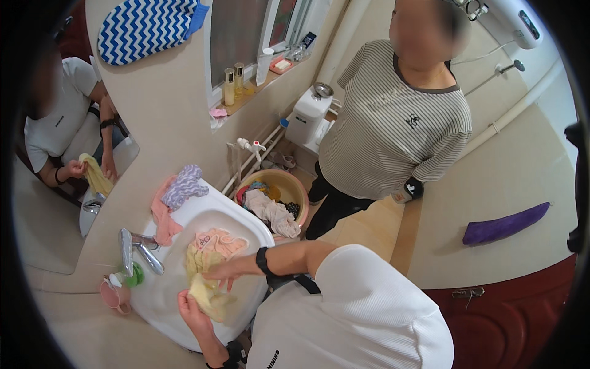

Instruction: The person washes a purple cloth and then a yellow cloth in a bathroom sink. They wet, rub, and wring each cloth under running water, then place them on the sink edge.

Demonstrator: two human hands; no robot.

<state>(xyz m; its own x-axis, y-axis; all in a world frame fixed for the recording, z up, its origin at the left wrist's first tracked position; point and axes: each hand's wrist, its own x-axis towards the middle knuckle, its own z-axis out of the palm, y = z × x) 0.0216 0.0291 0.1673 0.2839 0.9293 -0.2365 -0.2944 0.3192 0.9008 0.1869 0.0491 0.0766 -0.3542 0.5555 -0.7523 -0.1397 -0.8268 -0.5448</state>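
Note:
My left hand (190, 305) pinches the edge of a wet pale-yellow cloth (207, 297) over the white washbasin (161, 300). My right hand (226, 272) lies against the same cloth with its fingers pointing down; whether it grips the fabric is hidden. Beyond it, a pink garment (221, 242) with a small printed motif rests in the bowl, against the yellow fabric. On the basin's rim are a peach cloth (165, 217) and a purple-and-white wavy-patterned cloth (184, 187). A chrome faucet (140, 249) stands at the basin's back edge.
A pink cup (115, 297) and a green item (135, 275) sit beside the faucet. On the floor, a plastic tub (299, 189) holds laundry. Another person in a striped shirt (392, 124) stands near it. Bottles (229, 87) line the windowsill. A mirror (46, 221) reflects me.

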